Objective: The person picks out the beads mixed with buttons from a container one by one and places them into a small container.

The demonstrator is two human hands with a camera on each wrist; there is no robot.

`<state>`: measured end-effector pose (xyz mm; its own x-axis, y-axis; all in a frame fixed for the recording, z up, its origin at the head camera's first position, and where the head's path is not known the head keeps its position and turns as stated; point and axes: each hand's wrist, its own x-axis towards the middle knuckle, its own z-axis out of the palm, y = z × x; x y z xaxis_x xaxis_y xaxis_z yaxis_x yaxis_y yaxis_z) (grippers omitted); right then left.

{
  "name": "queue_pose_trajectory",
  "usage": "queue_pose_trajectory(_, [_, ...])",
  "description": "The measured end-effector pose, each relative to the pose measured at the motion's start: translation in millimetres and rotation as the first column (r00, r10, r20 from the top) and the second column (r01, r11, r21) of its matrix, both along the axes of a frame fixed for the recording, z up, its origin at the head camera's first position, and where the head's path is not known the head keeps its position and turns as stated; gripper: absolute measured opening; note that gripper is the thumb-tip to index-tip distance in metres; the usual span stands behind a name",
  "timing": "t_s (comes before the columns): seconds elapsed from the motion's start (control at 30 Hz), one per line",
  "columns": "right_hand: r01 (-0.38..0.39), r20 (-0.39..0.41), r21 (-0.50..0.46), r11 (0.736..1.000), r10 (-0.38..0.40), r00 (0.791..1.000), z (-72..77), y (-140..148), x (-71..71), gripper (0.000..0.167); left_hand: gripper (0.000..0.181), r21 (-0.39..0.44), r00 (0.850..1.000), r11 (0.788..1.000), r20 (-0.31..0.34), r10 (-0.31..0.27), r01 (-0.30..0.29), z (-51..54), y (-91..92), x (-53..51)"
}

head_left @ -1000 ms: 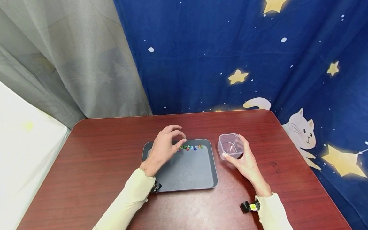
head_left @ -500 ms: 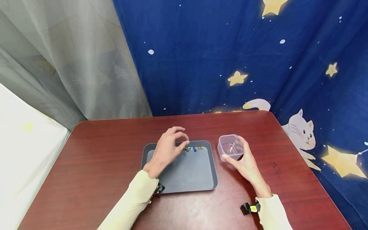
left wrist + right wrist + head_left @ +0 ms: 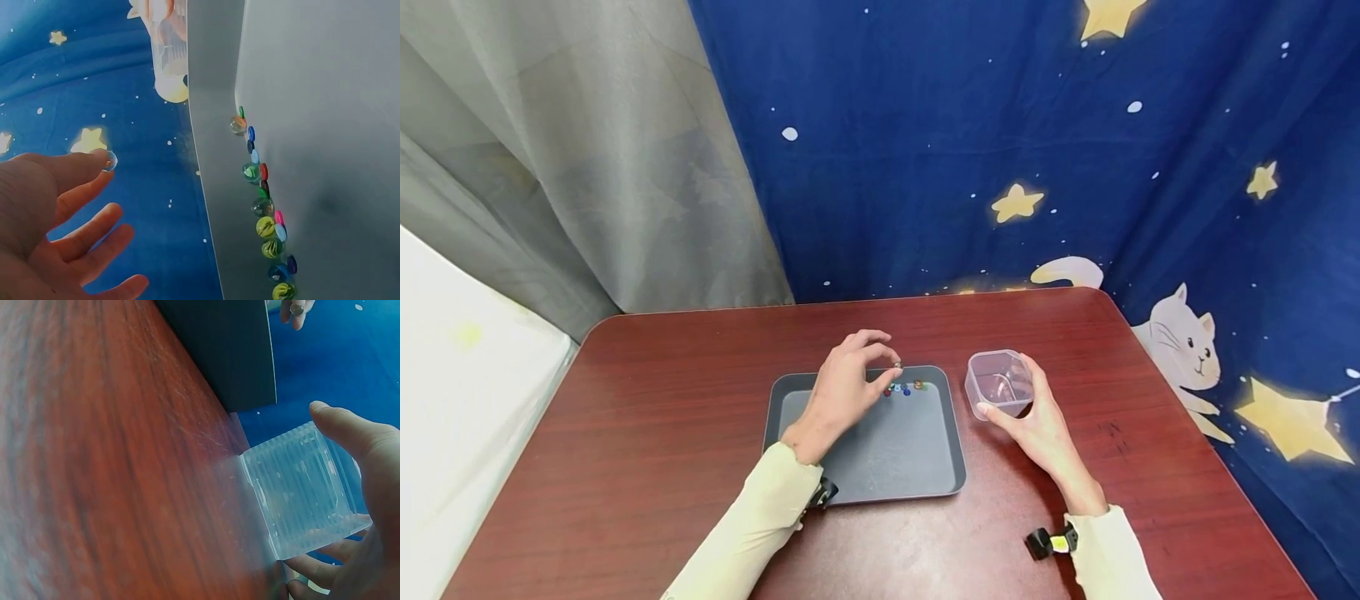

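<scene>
Your left hand [image 3: 841, 385] pinches a glass marble [image 3: 898, 365] near mid-frame, left of the clear plastic container [image 3: 297, 490] your right hand [image 3: 1039, 427] grips.

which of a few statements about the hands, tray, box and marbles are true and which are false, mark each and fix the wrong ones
1. The left hand pinches a marble. True.
2. The right hand is holding the tray. False: the right hand grips the clear box.
3. In the head view, the clear box is to the right of the tray. True.
4. The tray's marbles and discs are spread over its middle. False: the marbles and discs in view lie in a line along its far side.
5. Both sleeves are black. False: the sleeves are pale yellow.
</scene>
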<state>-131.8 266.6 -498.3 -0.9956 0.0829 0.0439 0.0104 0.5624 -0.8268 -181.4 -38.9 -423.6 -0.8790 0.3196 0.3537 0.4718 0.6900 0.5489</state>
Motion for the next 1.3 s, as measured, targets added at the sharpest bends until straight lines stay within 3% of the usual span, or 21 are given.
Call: queue_pose_trajectory(1.3, [0.019, -0.031, -0.001, 1.0, -0.019, 0.999, -3.5, -0.9, -1.1, 0.108, 0.012, 0.04, 0.999, 0.999, 0.003, -0.035, 0.035, 0.7, 19.4, 1.0])
